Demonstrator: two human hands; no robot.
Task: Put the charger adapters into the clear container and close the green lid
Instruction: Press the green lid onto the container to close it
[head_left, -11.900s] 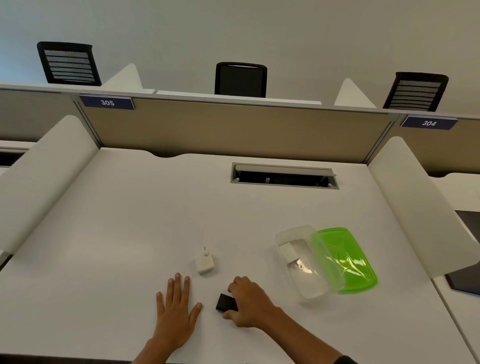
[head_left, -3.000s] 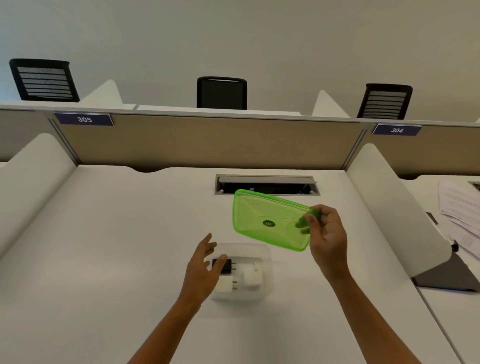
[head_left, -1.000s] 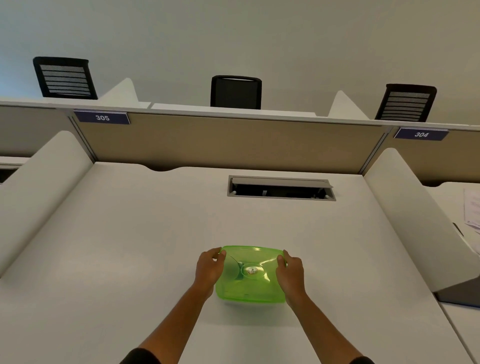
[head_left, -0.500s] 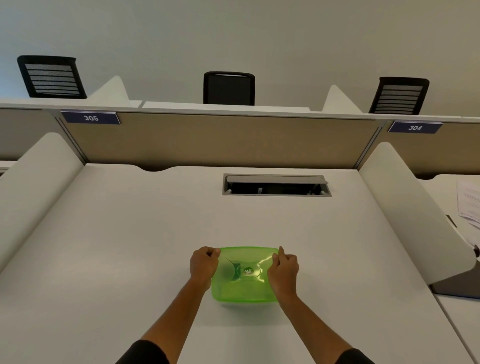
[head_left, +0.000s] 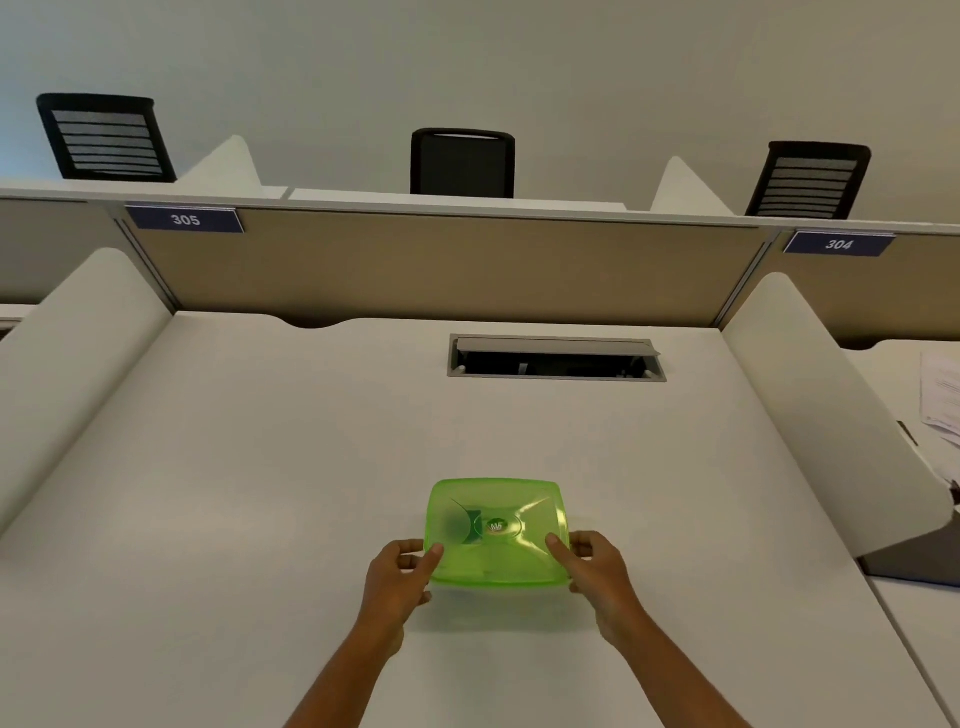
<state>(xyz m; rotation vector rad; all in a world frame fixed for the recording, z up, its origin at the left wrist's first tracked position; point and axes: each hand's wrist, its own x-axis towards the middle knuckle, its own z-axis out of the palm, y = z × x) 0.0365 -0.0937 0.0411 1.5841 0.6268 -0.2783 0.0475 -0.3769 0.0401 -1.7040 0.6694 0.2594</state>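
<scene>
The translucent green lid (head_left: 496, 530) lies flat on top of the clear container on the white desk (head_left: 260, 493), hiding the container's walls almost fully. A dark shape, one adapter, shows faintly through the lid's left half; the other adapters are hidden. My left hand (head_left: 397, 577) grips the lid's near left corner, thumb on top. My right hand (head_left: 592, 569) grips the near right corner the same way.
A cable hatch (head_left: 556, 358) is set in the desk behind the container. White side dividers (head_left: 821, 415) flank the desk, a beige partition (head_left: 441, 265) closes the back. Papers (head_left: 943, 400) lie on the neighbouring desk at right. Black chairs stand beyond.
Both hands slid from the lid's far corners down to its near corners. Earlier the adapters went into the container and the lid was laid on it.
</scene>
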